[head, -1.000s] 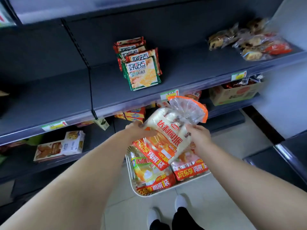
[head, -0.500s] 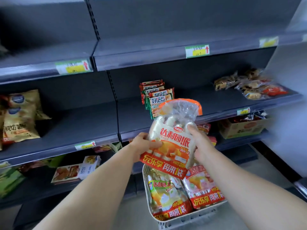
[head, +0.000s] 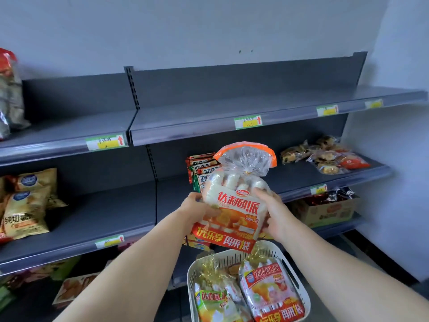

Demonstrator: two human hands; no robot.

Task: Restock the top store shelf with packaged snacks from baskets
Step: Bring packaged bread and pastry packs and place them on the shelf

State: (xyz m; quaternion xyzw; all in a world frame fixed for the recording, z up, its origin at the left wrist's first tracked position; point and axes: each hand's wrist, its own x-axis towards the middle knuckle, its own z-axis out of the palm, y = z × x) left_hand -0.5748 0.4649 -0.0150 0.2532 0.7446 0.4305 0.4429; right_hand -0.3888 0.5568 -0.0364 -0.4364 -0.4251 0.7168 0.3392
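I hold a clear bag of small cakes [head: 234, 201] with red-orange print and an orange top edge upright in front of the second shelf. My left hand [head: 197, 211] grips its left side and my right hand [head: 272, 212] grips its right side. Below it a white slotted basket [head: 234, 257] holds two more bags of the same kind [head: 271, 291]. The grey top shelf [head: 209, 112] above the bag is bare on its right section.
Stacked biscuit packs [head: 200, 169] and loose wrapped pastries [head: 325, 154] lie on the second shelf. Yellow chip bags [head: 27, 203] stand at the left. A cardboard box [head: 325, 211] sits on the lower right shelf. A bagged item [head: 9, 94] occupies the top shelf's far left.
Both hands have lifted the cake bag out of the basket and up past the second shelf's edge. My view has tilted upward, bringing the top shelf and wall into sight.
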